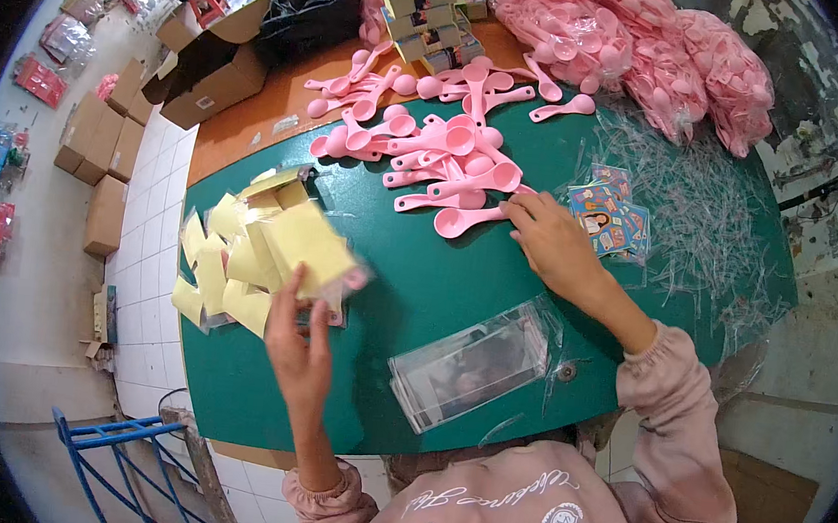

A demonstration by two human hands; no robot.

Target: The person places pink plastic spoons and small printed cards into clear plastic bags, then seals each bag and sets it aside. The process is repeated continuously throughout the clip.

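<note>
My left hand (300, 341) has its fingers apart at the lower edge of a clear packet with a pale yellow card (307, 237). One fingertip overlaps the packet, whose right end is blurred and shows a bit of pink. Beneath it lies a pile of similar yellow-card packets (209, 268). My right hand (552, 241) pinches the handle end of a pink measuring spoon (457, 222) at the near side of a heap of pink spoons (439, 144). Between my arms lies a stack of clear plastic bags (470, 366).
Blue printed cards (610, 218) lie right of my right hand, beside a spread of clear plastic strips (692, 216). Bulging bags of pink spoons (647, 52) and stacked small boxes (425, 18) stand at the back. A blue metal frame (115, 434) is at lower left.
</note>
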